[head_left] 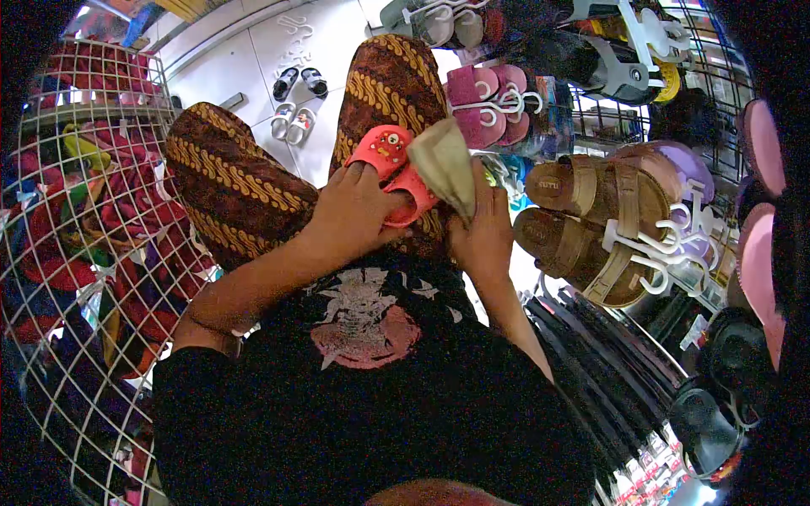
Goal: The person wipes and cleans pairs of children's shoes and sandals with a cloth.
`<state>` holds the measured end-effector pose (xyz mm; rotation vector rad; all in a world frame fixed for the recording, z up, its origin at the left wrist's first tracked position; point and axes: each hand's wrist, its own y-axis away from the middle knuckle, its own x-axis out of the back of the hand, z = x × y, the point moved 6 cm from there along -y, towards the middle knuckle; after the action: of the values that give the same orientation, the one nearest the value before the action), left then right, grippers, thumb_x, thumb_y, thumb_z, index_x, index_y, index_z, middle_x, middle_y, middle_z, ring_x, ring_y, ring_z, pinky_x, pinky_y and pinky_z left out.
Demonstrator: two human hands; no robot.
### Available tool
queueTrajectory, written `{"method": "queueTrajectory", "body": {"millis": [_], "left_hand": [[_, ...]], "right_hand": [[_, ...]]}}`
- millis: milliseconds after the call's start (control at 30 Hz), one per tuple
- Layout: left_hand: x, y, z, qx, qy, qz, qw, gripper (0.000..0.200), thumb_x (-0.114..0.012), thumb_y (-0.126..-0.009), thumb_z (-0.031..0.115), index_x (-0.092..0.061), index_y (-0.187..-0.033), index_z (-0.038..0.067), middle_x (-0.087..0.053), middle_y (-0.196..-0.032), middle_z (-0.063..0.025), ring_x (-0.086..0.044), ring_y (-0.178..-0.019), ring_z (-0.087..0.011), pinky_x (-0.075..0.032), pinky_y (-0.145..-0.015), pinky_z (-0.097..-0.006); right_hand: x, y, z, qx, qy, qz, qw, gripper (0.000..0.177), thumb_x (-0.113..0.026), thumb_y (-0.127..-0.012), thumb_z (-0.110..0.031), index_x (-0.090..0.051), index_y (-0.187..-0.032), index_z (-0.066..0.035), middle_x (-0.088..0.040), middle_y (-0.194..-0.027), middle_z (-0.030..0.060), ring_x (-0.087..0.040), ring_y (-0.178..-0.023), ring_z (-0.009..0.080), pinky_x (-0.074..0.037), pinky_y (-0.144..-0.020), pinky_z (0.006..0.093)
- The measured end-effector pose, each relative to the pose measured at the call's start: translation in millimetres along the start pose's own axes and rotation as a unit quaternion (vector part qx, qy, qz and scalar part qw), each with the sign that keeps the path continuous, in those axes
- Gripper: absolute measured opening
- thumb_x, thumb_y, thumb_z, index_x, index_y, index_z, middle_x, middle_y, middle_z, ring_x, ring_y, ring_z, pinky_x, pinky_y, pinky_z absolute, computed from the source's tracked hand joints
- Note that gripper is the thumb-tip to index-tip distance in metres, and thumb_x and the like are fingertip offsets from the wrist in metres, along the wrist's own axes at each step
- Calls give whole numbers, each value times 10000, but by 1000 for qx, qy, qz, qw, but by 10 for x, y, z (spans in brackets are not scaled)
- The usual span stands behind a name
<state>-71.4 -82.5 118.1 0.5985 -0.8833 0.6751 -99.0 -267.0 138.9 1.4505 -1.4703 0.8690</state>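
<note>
My left hand (350, 207) is closed round a pair of small coral-red slide sandals (386, 145), held over my lap. A cartoon face with a big eye decorates the strap of the upper one. In my right hand (488, 232) is a folded beige cloth (445, 160), gripped at its lower end. The cloth stands up beside the sandals and overlaps their right edge in this view. Patterned brown trousers (384, 93) cover my knees behind both hands.
Two small pairs of sandals (294, 124) lie on the white tiled floor (253, 63), near several loose white hangers (295, 38). At left stands a wire mesh basket (93, 110) full of colourful goods. Brown strap sandals (582, 228) and pink sandals (489, 101) hang close on the right.
</note>
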Motion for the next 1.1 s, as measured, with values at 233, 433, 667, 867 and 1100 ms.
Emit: {"method": "queueTrajectory", "body": {"millis": [233,433,667,867,1100], "left_hand": [[-73,-10,-72,0,38,67,997,465,-732,-761,512,-698,-1099,194,-578,-979,-168,-572,-1011,-357,-476,-860,-464],[-136,25,-72,-37,17,122,992,474,-751,-747,490,-700,-1078,156,-569,-958,-158,-570,-976,-343,-477,-837,-453],[-176,-28,-67,-32,21,34,999,493,-742,-762,462,-685,-1097,105,-567,-976,-151,-557,-999,-333,-468,-841,-452],[-178,29,70,-3,-79,68,995,347,-655,-853,416,-712,-1072,152,-549,-1041,-197,-531,-1034,-368,-444,-888,-460],[-33,2,115,-8,-5,-22,1000,419,-517,-933,503,-717,-1097,174,-528,-1086,-203,-515,-1057,-362,-424,-910,-483]], "right_hand": [[-72,51,-36,35,-6,-77,996,778,-682,-734,-26,-423,-1463,-99,-573,-1197,231,-564,-1088,447,-481,-939,474],[-34,37,-119,57,-29,-43,997,733,-648,-748,-3,-419,-1442,-62,-568,-1194,247,-561,-1098,449,-464,-956,484],[-37,-51,-141,79,-10,-53,995,817,-689,-709,-8,-401,-1468,-98,-563,-1184,240,-547,-1108,452,-461,-939,504],[10,-31,-43,-13,-54,-35,998,832,-641,-721,8,-325,-1489,-52,-506,-1316,258,-510,-1234,419,-414,-1052,448],[410,9,-202,-4,-94,-55,994,767,-694,-744,-65,-404,-1454,-56,-527,-1316,235,-541,-1194,416,-442,-1025,459]]}}
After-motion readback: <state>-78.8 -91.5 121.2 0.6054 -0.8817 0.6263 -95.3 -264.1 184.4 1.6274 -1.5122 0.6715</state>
